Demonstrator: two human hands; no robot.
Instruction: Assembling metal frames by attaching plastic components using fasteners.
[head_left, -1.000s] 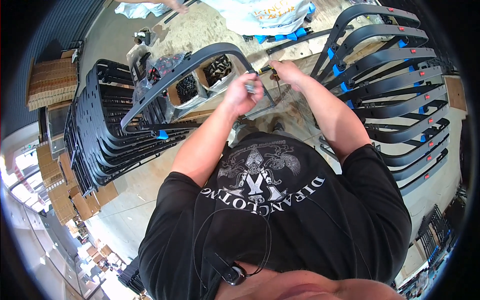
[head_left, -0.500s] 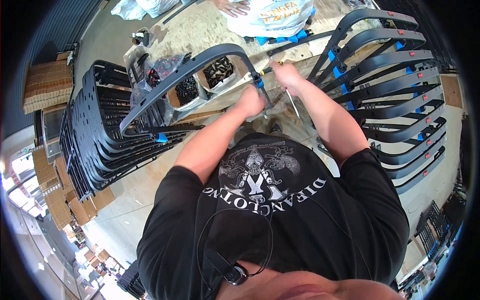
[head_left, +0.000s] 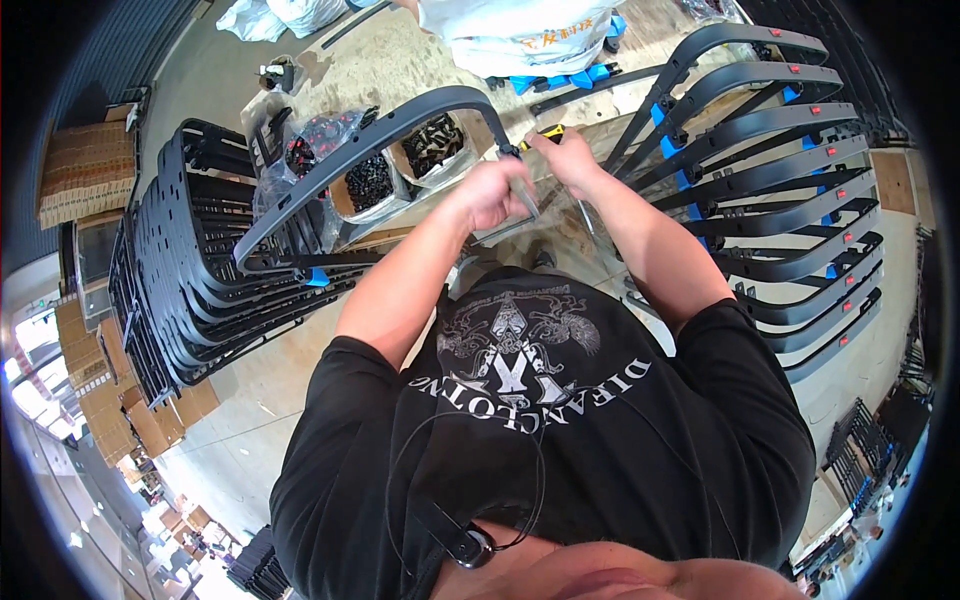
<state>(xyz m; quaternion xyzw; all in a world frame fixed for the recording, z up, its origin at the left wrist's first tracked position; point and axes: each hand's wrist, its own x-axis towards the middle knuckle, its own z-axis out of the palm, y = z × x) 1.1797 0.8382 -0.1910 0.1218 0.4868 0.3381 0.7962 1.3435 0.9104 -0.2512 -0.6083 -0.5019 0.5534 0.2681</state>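
Observation:
My right hand [head_left: 567, 163] is closed round a screwdriver with a yellow and black handle [head_left: 548, 136]. Its thin metal shaft [head_left: 588, 222] sticks out below the hand, pointing back toward me. My left hand [head_left: 490, 195] is at the near right end of a curved black frame [head_left: 375, 133]. Motion smears its fingers, so whether they grip the frame is unclear. A flat grey end of a bar [head_left: 527, 203] shows beside those fingers. The frame arches over the bench edge, and a blue clip [head_left: 318, 277] sits on its lower left part.
Black frames [head_left: 180, 240] are stacked at left; curved frames with red and blue parts [head_left: 800, 155] line the right. On the wooden bench [head_left: 370, 60] are boxes of small black parts [head_left: 432, 147], a plastic bag of parts [head_left: 325, 135] and a white sack [head_left: 530, 40].
My left hand has moved slightly left and is blurred. My right hand has shifted a little left, and more of the yellow handle shows. Another person's hand on the bench has mostly gone from view.

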